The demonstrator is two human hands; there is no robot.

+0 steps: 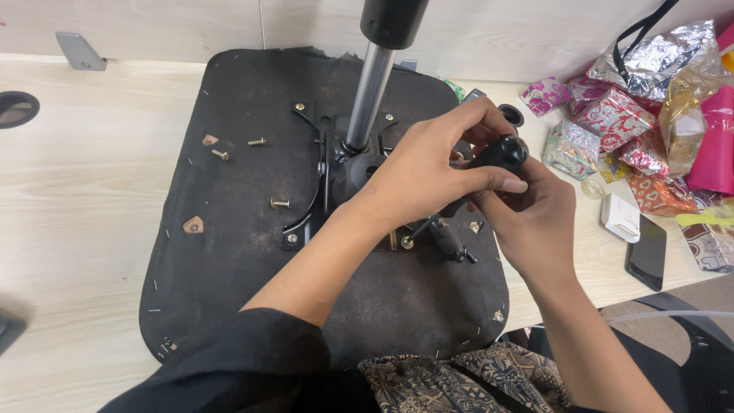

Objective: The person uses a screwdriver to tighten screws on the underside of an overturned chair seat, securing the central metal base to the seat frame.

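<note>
Knob: black, rounded, sitting at the right side of the upturned chair seat, above the metal plate.
Left hand: reaching over from the left, fingers closing around the knob.
Right hand: cupping the knob from below, touching the left hand.
Screws: lying loose on the seat, well apart from both hands.
Surface: pale wood, carrying the seat.
</note>
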